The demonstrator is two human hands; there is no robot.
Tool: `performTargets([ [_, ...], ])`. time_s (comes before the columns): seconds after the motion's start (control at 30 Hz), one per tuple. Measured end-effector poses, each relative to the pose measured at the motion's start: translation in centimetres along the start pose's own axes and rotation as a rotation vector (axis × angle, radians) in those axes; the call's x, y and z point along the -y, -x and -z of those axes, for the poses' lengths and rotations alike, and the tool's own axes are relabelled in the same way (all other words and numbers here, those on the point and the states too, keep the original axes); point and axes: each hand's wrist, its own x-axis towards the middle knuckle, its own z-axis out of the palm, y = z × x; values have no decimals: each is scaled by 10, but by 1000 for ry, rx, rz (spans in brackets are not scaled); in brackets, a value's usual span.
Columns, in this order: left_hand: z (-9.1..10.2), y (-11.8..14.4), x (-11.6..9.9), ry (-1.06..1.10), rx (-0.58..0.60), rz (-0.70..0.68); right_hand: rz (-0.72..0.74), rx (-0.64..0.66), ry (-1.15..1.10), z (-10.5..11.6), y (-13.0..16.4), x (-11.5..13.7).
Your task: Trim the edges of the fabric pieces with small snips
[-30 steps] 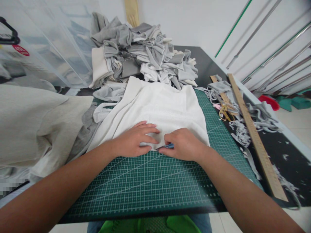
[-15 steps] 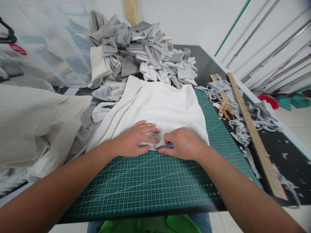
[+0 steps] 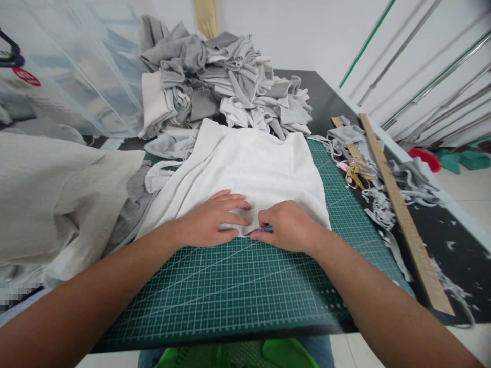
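White fabric (image 3: 257, 163) lies spread on the green cutting mat (image 3: 215, 291), its near edge running between my hands. My left hand (image 3: 213, 221) rests on this edge with fingers spread and thumb apart. Closed in a grip, my right hand (image 3: 289, 227) holds blue-handled thread snips (image 3: 267, 228), mostly hidden by the fingers. Their thin metal tip points left at the fabric's edge, close to my left fingertips. Whether the blades are apart is too small to tell.
Grey and white cloth pieces (image 3: 230, 76) are heaped at the back. Beige fabric (image 3: 69, 199) lies left, before a clear plastic bin (image 3: 95, 66). Along the right side are a wooden ruler (image 3: 402, 209), gold-handled scissors (image 3: 356, 178) and fabric scraps (image 3: 383, 207).
My right thumb has shifted slightly over the snips, so less of the blue handle shows. My left hand and the white fabric stay in place.
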Motion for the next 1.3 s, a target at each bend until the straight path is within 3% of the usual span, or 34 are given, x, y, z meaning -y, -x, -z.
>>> performTargets([
  [1.3,1,-1,-1,10,-2,0,-12,-2,-61,1,0,1],
])
